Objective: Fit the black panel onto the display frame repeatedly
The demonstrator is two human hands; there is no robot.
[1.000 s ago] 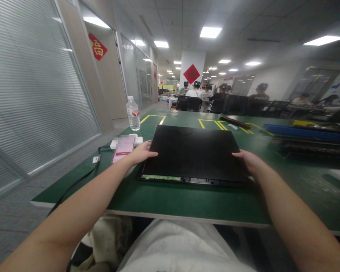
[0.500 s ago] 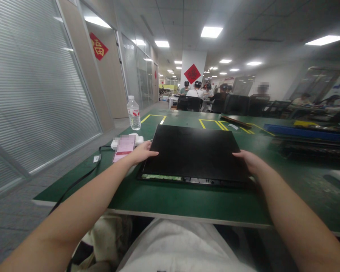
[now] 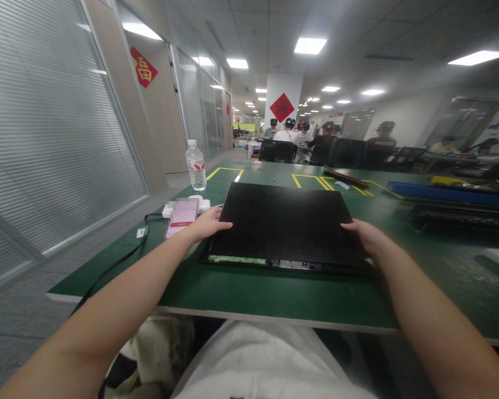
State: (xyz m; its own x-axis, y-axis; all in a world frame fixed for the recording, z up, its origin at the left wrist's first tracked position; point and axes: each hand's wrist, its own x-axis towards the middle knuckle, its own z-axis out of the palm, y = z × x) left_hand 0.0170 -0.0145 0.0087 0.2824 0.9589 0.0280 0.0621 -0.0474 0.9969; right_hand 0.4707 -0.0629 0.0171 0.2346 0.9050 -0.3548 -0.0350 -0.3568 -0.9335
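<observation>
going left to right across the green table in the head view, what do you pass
black cable → pink phone → left hand → black panel → right hand → stack of dark panels

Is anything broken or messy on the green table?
Nothing looks spilled or broken. The black panel lies flat between the left hand and right hand, and the water bottle stands upright.
</observation>
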